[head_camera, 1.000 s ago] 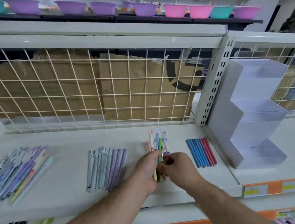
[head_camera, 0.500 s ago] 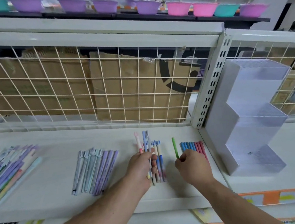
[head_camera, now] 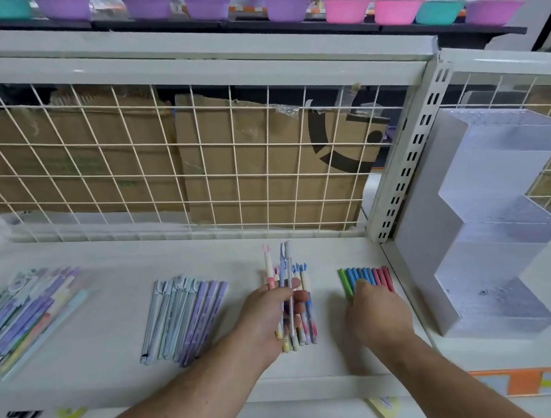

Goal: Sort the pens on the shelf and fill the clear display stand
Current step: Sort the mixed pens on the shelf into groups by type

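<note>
the green pen (head_camera: 345, 284) lies at the left edge of the blue and red row (head_camera: 370, 274), long axis running away from the person, near end under the right hand (head_camera: 380, 316). that hand's fingers curl down over the row's near ends; pinching or only touching, i cannot tell. just left, the left hand (head_camera: 264, 315) clamps a fanned bundle of novelty pens (head_camera: 284, 270), tips toward the wire grid (head_camera: 198, 168). the clear display stand (head_camera: 486, 225) stands right, nearer the right hand, a strip of shelf (head_camera: 99, 381) between.
</note>
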Demonstrator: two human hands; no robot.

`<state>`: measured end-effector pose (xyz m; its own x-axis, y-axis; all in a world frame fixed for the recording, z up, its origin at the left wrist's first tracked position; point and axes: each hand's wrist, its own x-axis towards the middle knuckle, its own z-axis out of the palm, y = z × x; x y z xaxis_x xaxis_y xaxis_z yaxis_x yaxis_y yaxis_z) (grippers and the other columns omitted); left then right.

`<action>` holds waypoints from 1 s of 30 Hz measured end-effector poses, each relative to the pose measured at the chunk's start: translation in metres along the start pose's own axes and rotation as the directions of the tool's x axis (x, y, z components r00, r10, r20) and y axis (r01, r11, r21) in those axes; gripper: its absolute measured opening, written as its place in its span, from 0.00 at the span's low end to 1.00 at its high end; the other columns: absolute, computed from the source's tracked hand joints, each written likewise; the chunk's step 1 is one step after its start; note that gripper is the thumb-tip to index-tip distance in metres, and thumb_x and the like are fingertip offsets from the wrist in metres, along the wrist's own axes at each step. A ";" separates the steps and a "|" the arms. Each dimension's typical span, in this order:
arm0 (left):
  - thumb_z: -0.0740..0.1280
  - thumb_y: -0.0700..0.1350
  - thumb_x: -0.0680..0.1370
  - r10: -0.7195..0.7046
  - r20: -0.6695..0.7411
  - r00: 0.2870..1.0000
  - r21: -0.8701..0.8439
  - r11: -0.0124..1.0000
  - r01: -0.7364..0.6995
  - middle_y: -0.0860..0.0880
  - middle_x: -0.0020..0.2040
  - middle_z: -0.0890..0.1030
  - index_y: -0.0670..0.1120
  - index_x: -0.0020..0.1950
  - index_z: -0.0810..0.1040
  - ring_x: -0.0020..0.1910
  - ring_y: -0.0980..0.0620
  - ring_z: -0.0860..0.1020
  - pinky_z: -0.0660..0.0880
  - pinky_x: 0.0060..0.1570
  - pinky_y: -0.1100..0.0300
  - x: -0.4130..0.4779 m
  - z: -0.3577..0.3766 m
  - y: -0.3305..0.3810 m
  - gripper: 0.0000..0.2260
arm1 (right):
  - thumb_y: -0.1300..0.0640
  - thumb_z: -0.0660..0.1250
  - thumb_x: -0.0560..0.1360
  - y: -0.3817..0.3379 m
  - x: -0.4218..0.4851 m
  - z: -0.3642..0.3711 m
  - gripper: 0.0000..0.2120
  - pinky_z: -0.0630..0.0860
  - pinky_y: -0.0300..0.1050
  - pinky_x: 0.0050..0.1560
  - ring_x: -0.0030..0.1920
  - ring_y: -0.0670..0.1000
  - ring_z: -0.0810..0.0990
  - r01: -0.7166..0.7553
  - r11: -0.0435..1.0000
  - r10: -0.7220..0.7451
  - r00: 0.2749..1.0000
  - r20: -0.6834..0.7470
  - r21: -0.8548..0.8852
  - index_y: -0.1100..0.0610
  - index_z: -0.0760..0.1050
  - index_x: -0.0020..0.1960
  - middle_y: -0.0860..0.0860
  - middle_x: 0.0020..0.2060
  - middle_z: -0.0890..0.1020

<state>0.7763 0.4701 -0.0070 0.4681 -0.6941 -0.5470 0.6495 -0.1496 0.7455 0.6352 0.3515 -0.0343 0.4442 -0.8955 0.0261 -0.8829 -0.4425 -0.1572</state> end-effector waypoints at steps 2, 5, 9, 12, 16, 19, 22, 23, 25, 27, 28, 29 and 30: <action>0.62 0.36 0.81 0.011 0.025 1.000 0.012 1.000 -0.011 0.44 0.40 0.85 0.40 0.56 0.81 0.30 0.53 0.79 0.75 0.27 0.63 -0.002 -0.003 0.002 0.09 | 0.57 0.62 0.77 -0.004 -0.003 -0.002 0.05 0.61 0.40 0.25 0.31 0.48 0.72 -0.001 0.999 0.002 1.000 -0.021 0.050 0.52 0.67 0.44 0.45 0.31 0.71; 0.61 0.39 0.82 0.033 0.030 0.999 0.097 0.995 -0.036 0.45 0.43 0.87 0.43 0.56 0.81 0.34 0.54 0.80 0.72 0.27 0.65 -0.003 -0.009 0.005 0.09 | 0.54 0.67 0.77 -0.021 -0.011 -0.008 0.09 0.65 0.36 0.24 0.28 0.43 0.74 0.062 0.927 -0.058 0.998 -0.024 0.371 0.50 0.72 0.38 0.45 0.29 0.77; 0.64 0.39 0.81 0.060 0.046 0.997 0.094 0.993 -0.064 0.46 0.44 0.87 0.45 0.55 0.83 0.41 0.51 0.81 0.73 0.33 0.61 -0.005 -0.020 0.007 0.09 | 0.55 0.71 0.75 -0.056 -0.027 -0.023 0.09 0.71 0.33 0.26 0.26 0.41 0.75 0.078 0.681 -0.125 0.992 0.010 0.728 0.53 0.77 0.37 0.44 0.27 0.79; 0.65 0.39 0.81 0.082 0.052 0.995 0.083 0.993 -0.086 0.48 0.42 0.86 0.47 0.53 0.85 0.38 0.51 0.82 0.74 0.33 0.60 -0.008 -0.031 0.010 0.09 | 0.56 0.73 0.74 -0.077 -0.038 -0.030 0.08 0.73 0.38 0.27 0.25 0.44 0.75 0.000 0.522 -0.153 0.984 0.094 0.853 0.57 0.78 0.38 0.46 0.26 0.79; 0.65 0.40 0.81 0.091 0.044 0.995 0.107 0.990 -0.095 0.48 0.39 0.84 0.47 0.54 0.84 0.34 0.51 0.79 0.72 0.35 0.58 -0.012 -0.052 0.016 0.09 | 0.58 0.75 0.73 -0.105 -0.050 -0.030 0.07 0.71 0.37 0.29 0.27 0.45 0.75 -0.042 0.519 -0.184 0.970 0.160 0.854 0.57 0.80 0.38 0.50 0.29 0.82; 0.64 0.39 0.81 0.092 0.054 0.994 0.126 0.987 -0.099 0.44 0.41 0.82 0.44 0.57 0.82 0.34 0.49 0.78 0.73 0.36 0.57 -0.017 -0.071 0.022 0.09 | 0.60 0.74 0.73 -0.125 -0.059 -0.025 0.05 0.71 0.40 0.27 0.27 0.48 0.76 -0.092 0.514 -0.211 0.950 0.229 0.853 0.61 0.80 0.41 0.55 0.33 0.85; 0.64 0.39 0.81 0.103 0.065 0.993 0.116 0.987 -0.110 0.44 0.49 0.82 0.45 0.56 0.83 0.34 0.50 0.79 0.72 0.34 0.60 -0.020 -0.090 0.029 0.09 | 0.61 0.73 0.73 -0.145 -0.064 -0.022 0.05 0.68 0.36 0.25 0.27 0.47 0.76 -0.132 0.519 -0.196 0.943 0.268 0.844 0.61 0.79 0.41 0.55 0.33 0.84; 0.64 0.39 0.81 0.102 0.063 0.993 0.106 0.988 -0.108 0.44 0.49 0.82 0.46 0.55 0.83 0.34 0.52 0.80 0.73 0.33 0.61 -0.021 -0.097 0.032 0.09 | 0.63 0.72 0.73 -0.152 -0.066 -0.021 0.04 0.68 0.35 0.24 0.27 0.47 0.77 -0.152 0.504 -0.193 0.940 0.283 0.850 0.62 0.78 0.41 0.54 0.32 0.84; 0.64 0.38 0.80 0.089 0.048 0.995 0.084 0.992 -0.093 0.45 0.44 0.82 0.46 0.55 0.84 0.34 0.51 0.79 0.72 0.30 0.62 -0.021 -0.110 0.039 0.10 | 0.64 0.70 0.74 -0.164 -0.069 -0.021 0.04 0.68 0.35 0.23 0.26 0.47 0.78 -0.192 0.476 -0.191 0.930 0.314 0.858 0.62 0.79 0.40 0.53 0.30 0.84; 0.64 0.38 0.79 0.066 0.017 0.998 0.104 0.992 -0.067 0.46 0.36 0.79 0.49 0.51 0.85 0.32 0.49 0.76 0.71 0.28 0.62 -0.021 -0.125 0.045 0.11 | 0.65 0.69 0.74 -0.176 -0.073 -0.020 0.04 0.67 0.36 0.23 0.27 0.48 0.78 -0.215 0.481 -0.184 0.923 0.338 0.850 0.63 0.79 0.40 0.54 0.30 0.84; 0.64 0.39 0.79 0.056 0.004 0.998 0.109 0.992 -0.056 0.46 0.35 0.76 0.50 0.49 0.86 0.31 0.48 0.74 0.71 0.29 0.60 -0.021 -0.129 0.047 0.12 | 0.64 0.69 0.74 -0.179 -0.074 -0.019 0.03 0.67 0.37 0.23 0.27 0.49 0.79 -0.224 0.494 -0.174 0.922 0.347 0.840 0.63 0.79 0.41 0.54 0.31 0.84; 0.64 0.39 0.79 0.052 -0.006 0.999 0.094 0.994 -0.051 0.47 0.33 0.75 0.49 0.48 0.86 0.31 0.48 0.73 0.71 0.32 0.59 -0.021 -0.133 0.049 0.11 | 0.64 0.69 0.74 -0.182 -0.075 -0.018 0.03 0.66 0.38 0.23 0.27 0.49 0.79 -0.229 0.509 -0.162 0.921 0.354 0.829 0.64 0.79 0.43 0.55 0.31 0.84; 0.64 0.39 0.80 0.058 -0.018 0.998 0.067 0.996 -0.057 0.47 0.33 0.75 0.48 0.47 0.86 0.30 0.49 0.73 0.71 0.32 0.59 -0.020 -0.138 0.052 0.11 | 0.64 0.69 0.74 -0.186 -0.076 -0.016 0.03 0.66 0.38 0.23 0.27 0.49 0.79 -0.234 0.521 -0.151 0.921 0.359 0.821 0.65 0.79 0.43 0.55 0.31 0.84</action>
<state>0.8829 0.5736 -0.0101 0.5157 -0.6890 -0.5093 0.5803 -0.1565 0.7992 0.7633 0.5014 0.0090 0.5968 -0.7416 -0.3064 -0.4392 0.0176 -0.8982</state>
